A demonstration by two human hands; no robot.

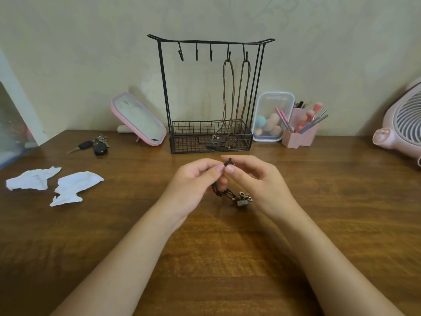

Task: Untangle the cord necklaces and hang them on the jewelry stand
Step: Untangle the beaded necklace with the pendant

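A tangle of dark cord necklaces (224,191) hangs between my hands over the wooden table (227,258), with small metal pendants (244,199) dangling at its lower end. My left hand (193,183) and my right hand (257,181) both pinch the top of the cord bundle (228,162) with fingertips. Behind them stands the black wire jewelry stand (210,42) with several hooks. Two brown cord necklaces (230,92) (245,87) hang from its two right hooks, their pendants lying in the stand's wire basket (182,142). The three left hooks are bare.
A pink-framed mirror (139,119) leans left of the stand, with keys (95,145) beside it. Two torn white papers (34,179) (75,185) lie at left. A clear box of sponges (272,117), a pink brush holder (300,131) and a pink fan (403,119) stand at right.
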